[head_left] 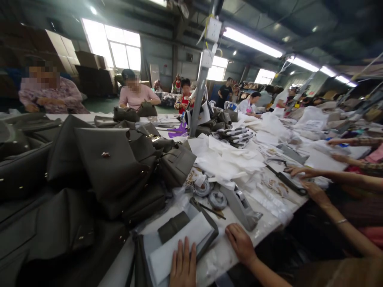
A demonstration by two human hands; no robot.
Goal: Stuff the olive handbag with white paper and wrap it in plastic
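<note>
My left hand [184, 264] lies flat, fingers stretched out, on a folded white sheet [179, 247]. The sheet rests on an open dark olive handbag [213, 235], and a dark folded piece [173, 227] lies beside it on a pale lining. To the right, my right hand [241, 244] rests at the table edge, apart from the bag. Its fingers are curled together, and nothing shows in them. A dark strap [209, 209] lies just beyond the bag. Close to my right hand is a grey wrapped piece [241, 205].
Dark handbags [107, 163] are heaped at left. White sheets [224, 159] and coiled grey straps [217, 199] cover the middle. A metal post [199, 95] rises from the table. At right, a co-worker's hands [314, 191] handle a dark strap; other people sit across the table.
</note>
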